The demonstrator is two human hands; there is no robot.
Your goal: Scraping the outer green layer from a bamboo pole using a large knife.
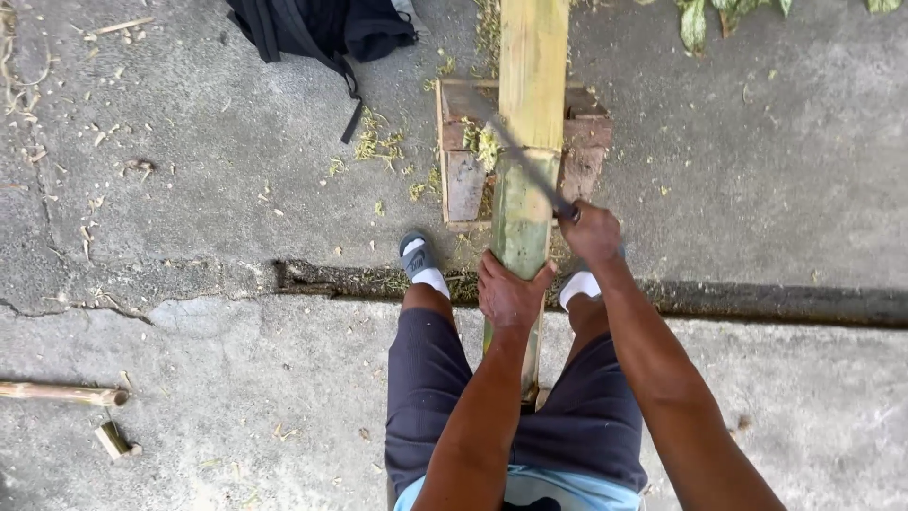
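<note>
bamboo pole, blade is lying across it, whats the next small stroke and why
Probably draw the blade on along the bamboo pole, away from the body. The right hand holds the handle with the edge lying across the line where pale stripped surface meets green skin. The left hand steadies the pole below that, behind the edge, and the pole rests on a wooden block.

No packages, labels, signs or screens show anywhere around the bamboo pole (526,142), neither on the concrete beside it nor near the brick block beneath it
</note>
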